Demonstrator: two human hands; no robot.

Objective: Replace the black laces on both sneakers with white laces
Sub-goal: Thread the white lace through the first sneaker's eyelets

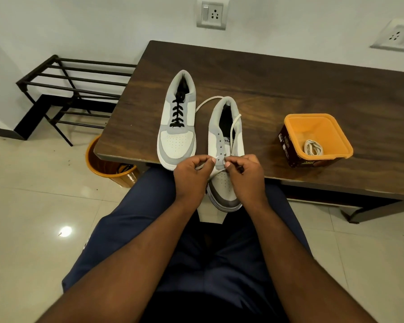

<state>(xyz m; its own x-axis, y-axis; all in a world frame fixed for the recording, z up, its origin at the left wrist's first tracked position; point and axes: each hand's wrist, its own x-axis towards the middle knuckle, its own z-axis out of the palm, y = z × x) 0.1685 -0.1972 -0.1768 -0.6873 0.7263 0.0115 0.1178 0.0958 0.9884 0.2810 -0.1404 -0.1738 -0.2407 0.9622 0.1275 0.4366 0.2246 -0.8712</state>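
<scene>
Two white and grey sneakers lie on a dark wooden table (289,89). The left sneaker (177,138) carries black laces (177,111). The right sneaker (224,183) has bare eyelets and overhangs the table's near edge, toe toward me. A white lace (234,127) runs from its lowest eyelets up over the tongue and behind the heel. My left hand (190,176) pinches one part of this lace at the lowest eyelets. My right hand (244,174) pinches the lace just opposite. A second white lace (313,147) lies coiled in an orange tub (322,127).
The orange tub stands on the table to the right of the sneakers. An orange bin (107,166) sits on the tiled floor under the table's left corner. A black metal rack (72,89) stands by the wall at left. My legs in dark trousers are below the table edge.
</scene>
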